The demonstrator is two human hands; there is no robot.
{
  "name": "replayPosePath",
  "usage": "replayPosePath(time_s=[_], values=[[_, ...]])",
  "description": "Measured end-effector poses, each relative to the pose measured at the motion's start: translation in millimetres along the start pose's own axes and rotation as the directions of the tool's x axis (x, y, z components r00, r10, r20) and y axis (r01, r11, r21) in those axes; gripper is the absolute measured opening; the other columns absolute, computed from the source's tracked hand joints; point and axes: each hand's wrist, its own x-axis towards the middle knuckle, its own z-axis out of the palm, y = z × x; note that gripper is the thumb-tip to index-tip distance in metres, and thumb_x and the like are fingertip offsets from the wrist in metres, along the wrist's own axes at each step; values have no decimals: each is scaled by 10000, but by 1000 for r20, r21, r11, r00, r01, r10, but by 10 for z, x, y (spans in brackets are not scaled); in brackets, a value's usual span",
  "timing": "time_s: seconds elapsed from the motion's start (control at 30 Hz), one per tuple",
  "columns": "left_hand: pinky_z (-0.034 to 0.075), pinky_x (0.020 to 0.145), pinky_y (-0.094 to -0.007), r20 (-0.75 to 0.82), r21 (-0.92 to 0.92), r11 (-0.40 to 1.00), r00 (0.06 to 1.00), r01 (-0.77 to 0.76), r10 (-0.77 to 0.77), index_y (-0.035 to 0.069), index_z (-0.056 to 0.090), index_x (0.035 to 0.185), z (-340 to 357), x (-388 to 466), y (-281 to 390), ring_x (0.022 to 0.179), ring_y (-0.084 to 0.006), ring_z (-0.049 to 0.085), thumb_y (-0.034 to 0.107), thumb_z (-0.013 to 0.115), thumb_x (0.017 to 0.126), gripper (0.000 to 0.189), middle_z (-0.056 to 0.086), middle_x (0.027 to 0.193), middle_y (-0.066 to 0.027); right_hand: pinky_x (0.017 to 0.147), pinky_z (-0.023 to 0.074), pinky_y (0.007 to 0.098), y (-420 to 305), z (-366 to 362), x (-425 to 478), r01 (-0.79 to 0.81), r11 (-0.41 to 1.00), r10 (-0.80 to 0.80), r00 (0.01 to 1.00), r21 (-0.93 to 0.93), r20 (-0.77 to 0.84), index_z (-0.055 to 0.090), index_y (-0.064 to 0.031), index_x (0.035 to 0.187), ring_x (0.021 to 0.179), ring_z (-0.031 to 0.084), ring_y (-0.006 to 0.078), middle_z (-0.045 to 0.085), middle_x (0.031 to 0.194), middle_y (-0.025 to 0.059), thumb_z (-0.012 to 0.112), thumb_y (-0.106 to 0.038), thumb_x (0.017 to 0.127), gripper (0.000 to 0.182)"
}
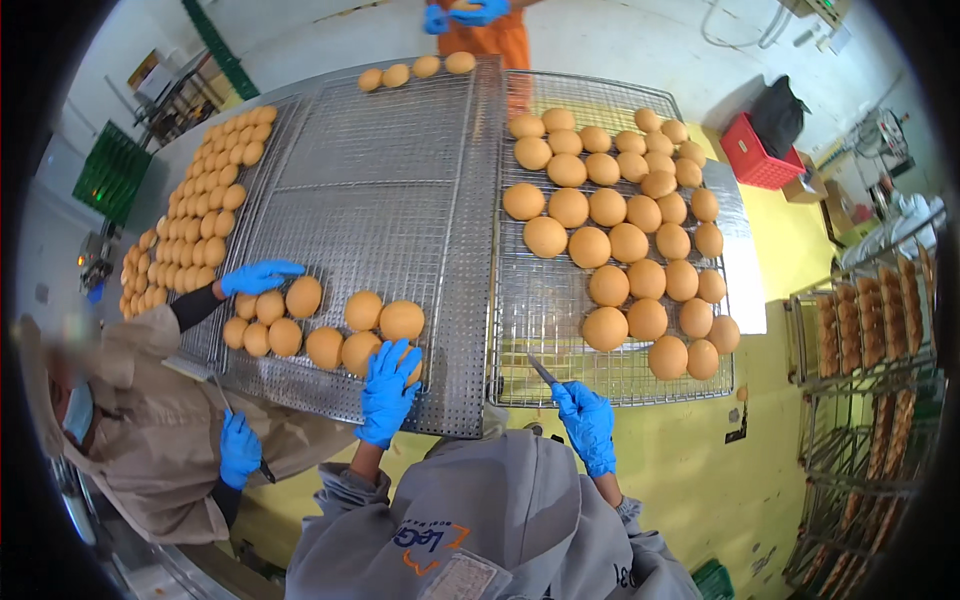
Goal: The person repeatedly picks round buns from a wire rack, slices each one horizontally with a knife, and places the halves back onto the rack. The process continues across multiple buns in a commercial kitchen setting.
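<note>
Blue-gloved, my left hand (388, 386) rests on a round golden-brown bun (412, 365) at the near right corner of the left wire rack (360, 182), covering part of it. More buns lie beside the fingers on that rack. My right hand (585, 421), also in a blue glove, holds a knife (541, 369) whose blade points away over the near left corner of the right wire rack (611, 403). Rows of buns (604, 328) cover much of this rack's middle and right side. A few buns (397, 74) sit at the left rack's far edge.
At left, a co-worker (142, 420) reaches over buns with one hand and holds a knife in the other. Another person in orange (484, 37) stands beyond the table. A loaded rack trolley (847, 382) stands right; a red crate (761, 161) lies behind.
</note>
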Motion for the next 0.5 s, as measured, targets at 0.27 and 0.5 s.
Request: replayPosePath(time_s=[0.27,0.5], values=[[294,1162,-457,-209,-460,826,944,-327,257,143,473,1419,-72,1464,1091,1420,-355,293,175,818,708,791,358,1505,-149,490,390,441,88,-65,-157,-27,998,29,998,56,-50,575,-80,757,514,522,357,546,603,156,636,-318,941,307],[312,1153,-480,46,-24,929,928,-369,370,102,422,1428,823,2921,1433,1382,-384,337,224,808,740,798,357,1485,-207,509,427,419,114,-288,-512,-62,992,80,982,109,-173,642,-80,823,530,545,326,568,613,149,643,-301,937,248]])
